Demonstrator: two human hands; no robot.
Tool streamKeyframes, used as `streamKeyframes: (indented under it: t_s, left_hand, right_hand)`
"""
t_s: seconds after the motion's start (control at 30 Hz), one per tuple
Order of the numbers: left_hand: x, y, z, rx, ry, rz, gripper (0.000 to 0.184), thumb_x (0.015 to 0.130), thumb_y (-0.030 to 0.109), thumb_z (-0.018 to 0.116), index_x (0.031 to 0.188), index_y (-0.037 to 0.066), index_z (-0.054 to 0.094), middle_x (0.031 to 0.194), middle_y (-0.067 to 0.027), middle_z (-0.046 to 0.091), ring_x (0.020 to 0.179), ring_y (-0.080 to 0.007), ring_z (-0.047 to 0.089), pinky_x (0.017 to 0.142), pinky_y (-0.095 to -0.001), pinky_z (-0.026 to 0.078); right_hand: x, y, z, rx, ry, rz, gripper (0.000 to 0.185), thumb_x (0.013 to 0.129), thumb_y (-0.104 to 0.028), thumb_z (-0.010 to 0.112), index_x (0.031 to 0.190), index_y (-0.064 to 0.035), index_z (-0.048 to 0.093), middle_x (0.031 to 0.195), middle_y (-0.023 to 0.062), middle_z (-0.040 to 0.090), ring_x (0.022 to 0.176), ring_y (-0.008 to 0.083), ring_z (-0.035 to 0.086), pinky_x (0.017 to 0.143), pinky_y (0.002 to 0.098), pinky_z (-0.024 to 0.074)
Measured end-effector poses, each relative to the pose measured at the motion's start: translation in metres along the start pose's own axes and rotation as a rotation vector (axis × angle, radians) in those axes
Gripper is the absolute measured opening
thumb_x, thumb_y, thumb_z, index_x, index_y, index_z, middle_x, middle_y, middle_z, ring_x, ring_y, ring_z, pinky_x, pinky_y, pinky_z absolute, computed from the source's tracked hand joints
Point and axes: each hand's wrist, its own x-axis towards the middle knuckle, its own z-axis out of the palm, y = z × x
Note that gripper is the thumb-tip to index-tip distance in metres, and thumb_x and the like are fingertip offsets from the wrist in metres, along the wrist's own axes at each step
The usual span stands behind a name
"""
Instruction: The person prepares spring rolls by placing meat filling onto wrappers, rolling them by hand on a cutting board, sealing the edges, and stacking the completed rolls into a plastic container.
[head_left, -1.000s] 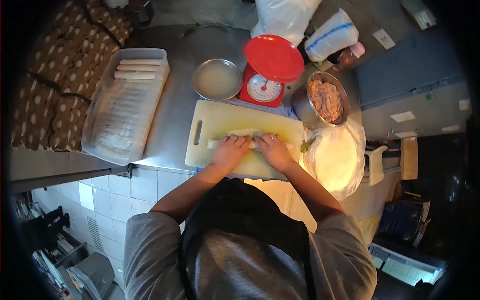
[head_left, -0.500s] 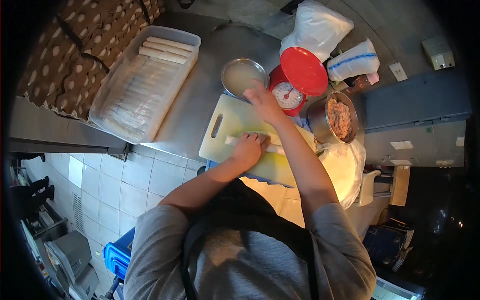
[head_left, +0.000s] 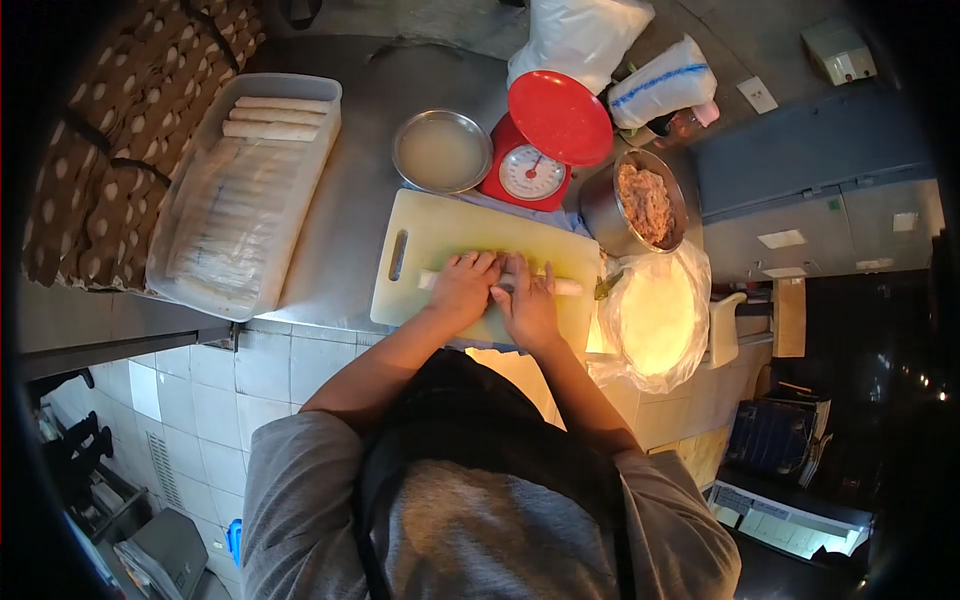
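Note:
A long white roll (head_left: 568, 287) lies crosswise on the pale cutting board (head_left: 420, 225). On its left part rests my left hand (head_left: 463, 289), fingers curved over the roll. Beside it my right hand (head_left: 528, 305) touches the roll with its fingers spread. Past the board stands a metal bowl of cloudy liquid (head_left: 441, 151), with a red scale (head_left: 531, 172) to its right. A pot of orange-pink filling (head_left: 646, 203) is at the back right. Round pale wrappers in plastic (head_left: 655, 318) lie right of the board.
To the left is a plastic container (head_left: 240, 200) of similar rolls, partly under clear film, beside stacked egg trays (head_left: 130, 130). White bags (head_left: 575, 40) stand at the back. Grey cabinets (head_left: 800, 220) are on the right. A person's dark shoes show at the far left.
My right hand was over the bowl of liquid half a second ago and is now back on the roll. My left hand has stayed on the roll. The view has shifted and turned.

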Motion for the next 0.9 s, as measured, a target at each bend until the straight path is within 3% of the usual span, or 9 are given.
streamKeyframes:
  t_s: [0.13, 0.23, 0.4, 0.5, 0.6, 0.63, 0.67, 0.77, 0.9]
  left_hand:
    - [0.002, 0.002, -0.006, -0.062, -0.038, -0.046, 0.058, 0.075, 0.022, 0.065, 0.131, 0.01, 0.052, 0.129, -0.0053, 0.05, 0.119, -0.0232, 0.046, 0.095, -0.039, 0.039]
    - [0.002, 0.001, -0.003, -0.071, -0.044, -0.058, 0.062, 0.075, 0.022, 0.066, 0.134, 0.01, 0.05, 0.13, -0.0053, 0.05, 0.12, -0.0234, 0.045, 0.096, -0.0397, 0.038]
    - [0.005, 0.002, -0.01, -0.081, -0.132, -0.114, 0.064, 0.075, 0.022, 0.067, 0.134, 0.01, 0.048, 0.131, -0.0052, 0.049, 0.121, -0.0236, 0.044, 0.096, -0.0399, 0.038]
    - [0.004, -0.001, -0.003, -0.083, 0.01, -0.068, 0.066, 0.074, 0.021, 0.069, 0.135, 0.01, 0.047, 0.131, -0.005, 0.048, 0.122, -0.0232, 0.044, 0.097, -0.0396, 0.038]
    - [0.008, 0.004, -0.027, -0.151, -0.156, -0.139, 0.07, 0.073, 0.02, 0.071, 0.136, 0.01, 0.044, 0.129, -0.0073, 0.05, 0.117, -0.0263, 0.049, 0.096, -0.0412, 0.04]
    - [0.006, 0.001, -0.026, -0.181, -0.123, -0.134, 0.071, 0.072, 0.019, 0.072, 0.137, 0.01, 0.043, 0.128, -0.0083, 0.051, 0.115, -0.0276, 0.051, 0.096, -0.042, 0.04]
    - [0.0, -0.004, -0.022, -0.21, -0.091, -0.129, 0.072, 0.072, 0.018, 0.072, 0.137, 0.01, 0.042, 0.126, -0.0093, 0.053, 0.113, -0.029, 0.053, 0.095, -0.0428, 0.041]
    - [-0.016, -0.019, -0.035, -0.297, -0.099, -0.145, 0.074, 0.073, 0.016, 0.072, 0.139, 0.01, 0.039, 0.12, -0.0124, 0.058, 0.108, -0.0322, 0.056, 0.097, -0.0447, 0.041]
    - [-0.039, -0.032, -0.043, -0.302, -0.067, -0.146, 0.076, 0.075, 0.013, 0.071, 0.142, 0.01, 0.035, 0.114, -0.0122, 0.063, 0.109, -0.0325, 0.056, 0.103, -0.0442, 0.039]
  right_hand:
    - [-0.007, 0.01, -0.005, -0.116, 0.005, 0.02, 0.06, 0.092, -0.031, 0.055, 0.136, 0.002, 0.032, 0.121, 0.0207, 0.059, 0.116, 0.0358, 0.055, 0.111, 0.053, 0.0204]
    - [0.005, 0.001, 0.001, 0.171, -0.065, -0.019, 0.062, 0.092, -0.032, 0.055, 0.137, 0.0022, 0.03, 0.121, 0.0193, 0.06, 0.113, 0.0356, 0.057, 0.111, 0.0525, 0.0206]
    - [0.008, 0.006, 0.001, 0.045, -0.063, -0.009, 0.062, 0.093, -0.03, 0.053, 0.139, 0.003, 0.028, 0.115, 0.0174, 0.063, 0.105, 0.0344, 0.061, 0.111, 0.052, 0.0223]
    - [0.012, 0.009, 0.006, 0.066, -0.06, -0.072, 0.063, 0.094, -0.034, 0.051, 0.139, 0.0039, 0.028, 0.111, 0.0178, 0.065, 0.098, 0.0341, 0.064, 0.111, 0.0517, 0.0225]
    - [0.03, 0.017, 0.002, 0.095, -0.075, -0.059, 0.063, 0.095, -0.036, 0.049, 0.139, 0.0035, 0.028, 0.108, 0.0182, 0.066, 0.094, 0.0341, 0.065, 0.111, 0.0515, 0.0226]
    - [0.04, 0.018, -0.006, 0.105, -0.089, -0.035, 0.062, 0.095, -0.036, 0.048, 0.139, 0.0031, 0.028, 0.108, 0.0183, 0.066, 0.094, 0.0341, 0.065, 0.111, 0.0515, 0.0228]
    - [0.051, 0.017, -0.011, 0.081, -0.088, -0.028, 0.06, 0.096, -0.035, 0.046, 0.139, 0.0024, 0.027, 0.109, 0.0181, 0.066, 0.096, 0.0347, 0.064, 0.111, 0.0514, 0.0236]
    - [0.099, -0.002, -0.018, 0.213, 0.155, -0.275, 0.059, 0.097, -0.037, 0.043, 0.139, 0.0024, 0.028, 0.109, 0.0179, 0.066, 0.098, 0.0351, 0.064, 0.111, 0.0508, 0.0245]
    - [0.157, -0.034, -0.008, 0.122, -0.115, -0.282, 0.055, 0.098, -0.029, 0.044, 0.141, -0.0008, 0.026, 0.115, 0.0187, 0.064, 0.112, 0.0346, 0.058, 0.11, 0.048, 0.0275]
